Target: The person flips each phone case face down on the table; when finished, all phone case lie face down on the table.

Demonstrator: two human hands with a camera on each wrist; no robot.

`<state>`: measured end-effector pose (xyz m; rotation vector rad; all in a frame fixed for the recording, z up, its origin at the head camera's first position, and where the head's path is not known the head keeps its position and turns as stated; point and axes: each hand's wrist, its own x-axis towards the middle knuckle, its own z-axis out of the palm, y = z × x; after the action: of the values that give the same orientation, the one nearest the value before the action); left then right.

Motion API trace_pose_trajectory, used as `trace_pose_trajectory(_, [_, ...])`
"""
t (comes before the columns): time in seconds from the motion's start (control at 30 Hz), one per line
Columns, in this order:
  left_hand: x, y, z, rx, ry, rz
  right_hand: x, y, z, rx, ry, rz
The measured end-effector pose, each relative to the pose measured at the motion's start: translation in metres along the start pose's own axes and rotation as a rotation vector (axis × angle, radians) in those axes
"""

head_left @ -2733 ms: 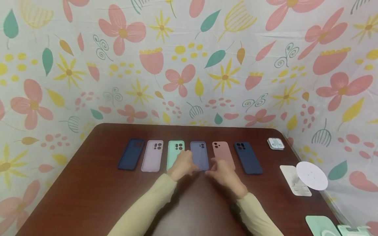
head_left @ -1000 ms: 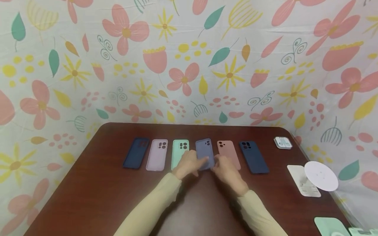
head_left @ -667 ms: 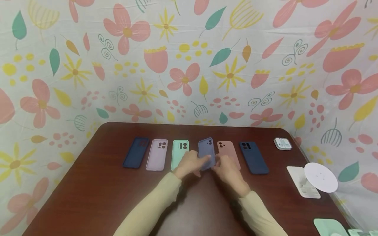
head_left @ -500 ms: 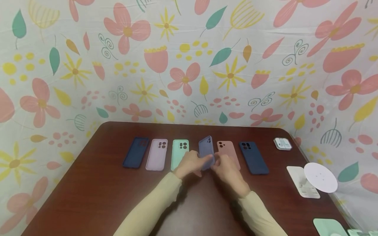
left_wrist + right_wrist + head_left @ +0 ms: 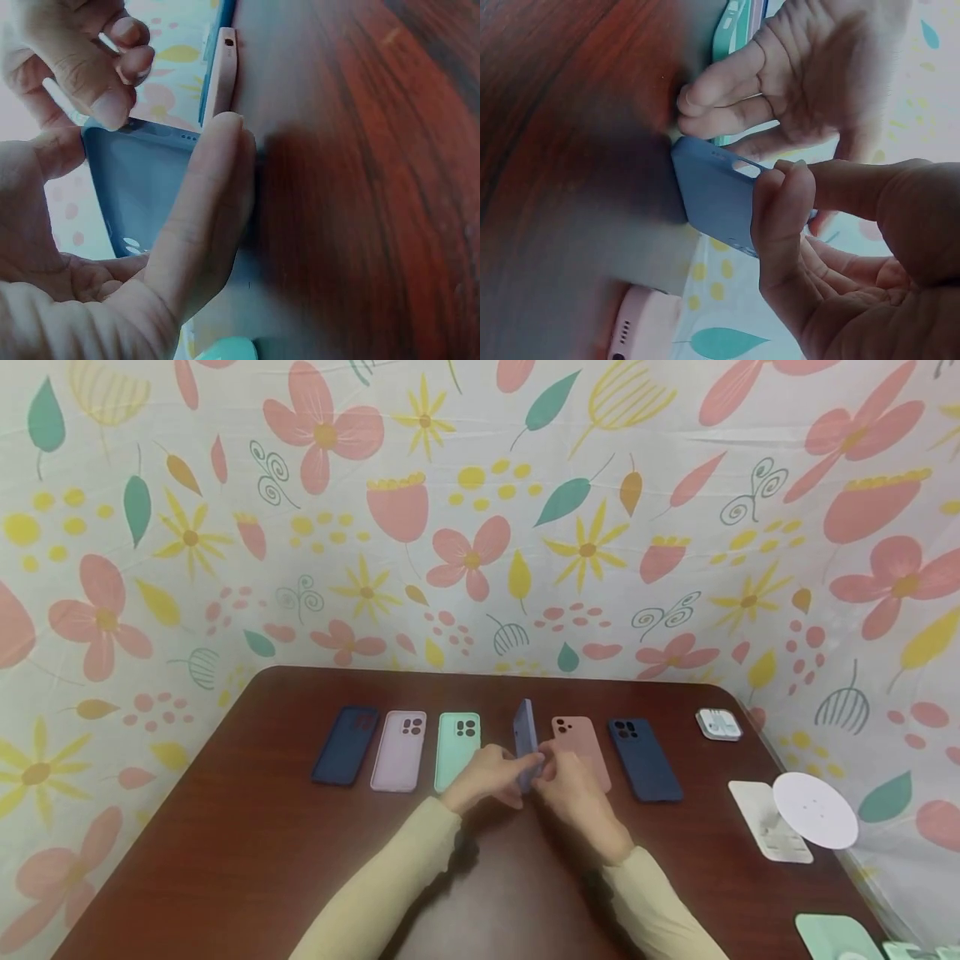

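A periwinkle-blue phone case [image 5: 524, 731] stands tipped up on its long edge in the middle of the row. My left hand [image 5: 489, 774] holds it from the left, thumb and fingers around its near end. From the right, my right hand [image 5: 572, 789] pinches its near end. The left wrist view looks into the hollow of the case [image 5: 142, 187]; the right wrist view shows its flat side [image 5: 712, 187]. Close by lie a mint green phone case [image 5: 454, 752] on the left and a pink phone case [image 5: 576, 739] on the right, the latter partly behind my right hand.
A lilac phone case [image 5: 399, 752] and a dark blue one [image 5: 341, 750] lie farther left; another dark blue phone case [image 5: 643, 764] lies right. Along the table's right side are boxed earphones [image 5: 717, 724], a white stand with a round plate [image 5: 815, 810] and a mint green object [image 5: 832, 935].
The periwinkle case lay flat between my hands at first. It has been lifted on one side and turned up onto its edge. The other cases stay in place.
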<state>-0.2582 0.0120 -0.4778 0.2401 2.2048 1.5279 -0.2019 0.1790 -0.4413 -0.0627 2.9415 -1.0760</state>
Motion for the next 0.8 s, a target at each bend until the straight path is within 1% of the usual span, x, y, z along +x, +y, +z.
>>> trace_pose_trajectory(0.07, [0.0, 0.0, -0.002, -0.057, -0.019, -0.017, 0.004, 0.003, 0.003, 0.026, -0.02, -0.005])
trace_pose_trajectory(0.1, [0.0, 0.0, -0.003, -0.08, -0.026, -0.023, 0.008, 0.01, 0.008, 0.024, -0.03, -0.017])
trace_pose_trajectory(0.2, [-0.002, 0.002, -0.007, -0.127, -0.031, -0.034, 0.014, 0.019, 0.015, 0.048, -0.065, -0.03])
trace_pose_trajectory(0.3, [-0.004, 0.006, -0.012, -0.158, -0.013, -0.026, 0.018, 0.023, 0.019, 0.083, -0.094, -0.02])
trace_pose_trajectory(0.33, [-0.006, 0.007, -0.013, -0.161, -0.001, -0.017, 0.017, 0.019, 0.017, 0.109, -0.106, 0.0])
trace_pose_trajectory(0.37, [-0.007, 0.009, -0.015, -0.165, 0.013, -0.009, 0.018, 0.02, 0.019, 0.117, -0.114, 0.007])
trace_pose_trajectory(0.5, [-0.012, 0.016, -0.02, -0.138, 0.077, 0.023, 0.018, 0.016, 0.019, 0.12, -0.154, 0.053])
trace_pose_trajectory(0.63, [-0.015, 0.018, -0.024, -0.105, 0.114, 0.022, 0.02, 0.016, 0.019, 0.102, -0.186, 0.064])
trace_pose_trajectory(0.67, [-0.015, 0.019, -0.025, -0.091, 0.12, 0.017, 0.024, 0.024, 0.022, 0.096, -0.19, 0.042])
trace_pose_trajectory(0.77, [-0.016, 0.017, -0.025, -0.018, 0.134, 0.01, 0.032, 0.035, 0.027, 0.079, -0.221, 0.045])
trace_pose_trajectory(0.8, [-0.017, 0.016, -0.025, 0.005, 0.137, 0.011, 0.035, 0.042, 0.03, 0.076, -0.228, 0.042])
